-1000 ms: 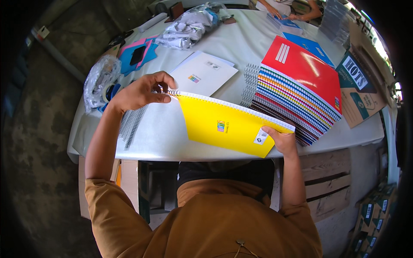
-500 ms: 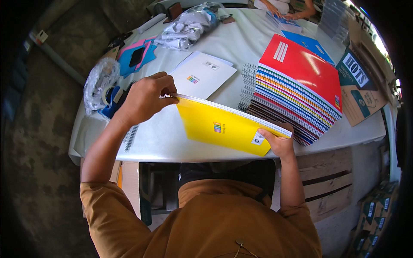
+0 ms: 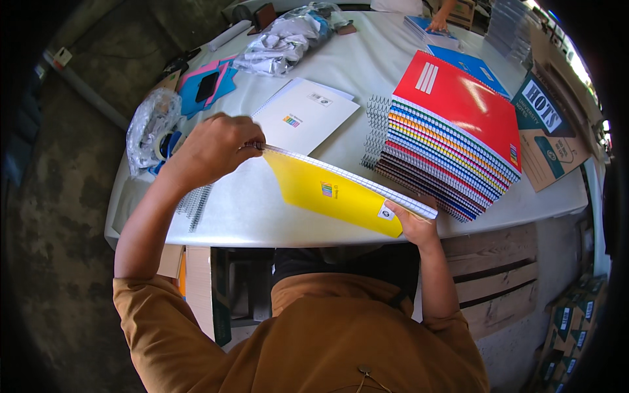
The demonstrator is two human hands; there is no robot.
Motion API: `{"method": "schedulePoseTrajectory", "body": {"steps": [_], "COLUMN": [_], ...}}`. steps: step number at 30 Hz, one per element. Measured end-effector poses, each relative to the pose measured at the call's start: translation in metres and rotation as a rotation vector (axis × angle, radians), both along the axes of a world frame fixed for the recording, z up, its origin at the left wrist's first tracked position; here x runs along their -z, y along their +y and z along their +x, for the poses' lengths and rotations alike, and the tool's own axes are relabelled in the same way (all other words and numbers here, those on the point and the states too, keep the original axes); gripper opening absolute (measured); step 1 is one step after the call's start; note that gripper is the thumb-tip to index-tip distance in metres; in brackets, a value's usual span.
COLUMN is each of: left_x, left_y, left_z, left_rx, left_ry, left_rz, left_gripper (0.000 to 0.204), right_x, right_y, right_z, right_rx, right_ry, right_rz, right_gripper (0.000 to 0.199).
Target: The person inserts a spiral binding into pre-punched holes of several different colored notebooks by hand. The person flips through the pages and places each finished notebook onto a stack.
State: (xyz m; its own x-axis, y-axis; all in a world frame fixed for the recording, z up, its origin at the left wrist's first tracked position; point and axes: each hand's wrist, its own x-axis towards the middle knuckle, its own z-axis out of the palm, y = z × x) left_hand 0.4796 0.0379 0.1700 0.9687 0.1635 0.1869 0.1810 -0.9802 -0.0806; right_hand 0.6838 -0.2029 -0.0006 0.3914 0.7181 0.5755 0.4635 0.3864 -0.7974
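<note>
The yellow notebook (image 3: 341, 193) is showing a plain bright yellow cover with a small multicoloured emblem near its middle and a little white sticker at its lower corner, and a thin band of white page edges is running along its upper side. It is being held tilted above the near edge of the white table (image 3: 262, 216), just in front of the person's chest and to the left of the tall stack of notebooks (image 3: 452, 137) with its red cover on top. The left hand (image 3: 213, 147) is curling over the yellow notebook's upper left corner, fingers closed around the spiral end, with the forearm reaching up from the brown sleeve. The right hand (image 3: 414, 223) is pinching the yellow notebook's lower right corner from below, thumb pressing on the cover beside the sticker. A white booklet (image 3: 304, 114) is lying flat on the table just beyond the yellow notebook, and a crumpled plastic bag (image 3: 152, 124) is sitting to its left.
</note>
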Motion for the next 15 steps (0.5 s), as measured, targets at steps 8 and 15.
{"method": "schedulePoseTrajectory", "body": {"steps": [8,15], "left_x": [-0.004,0.0], "left_y": [-0.013,-0.012], "left_z": [0.005,0.0], "left_rx": [-0.039,-0.067], "left_ry": [0.124,0.177], "left_rz": [0.009,-0.069], "left_gripper": [0.026,0.022], "right_x": [-0.004,-0.008], "right_y": [-0.002,0.0], "right_z": [0.0,-0.005], "right_rx": [-0.056,0.034], "right_ry": [-0.073,-0.115], "right_rz": [-0.014,0.042], "right_gripper": [0.034,0.018]}}
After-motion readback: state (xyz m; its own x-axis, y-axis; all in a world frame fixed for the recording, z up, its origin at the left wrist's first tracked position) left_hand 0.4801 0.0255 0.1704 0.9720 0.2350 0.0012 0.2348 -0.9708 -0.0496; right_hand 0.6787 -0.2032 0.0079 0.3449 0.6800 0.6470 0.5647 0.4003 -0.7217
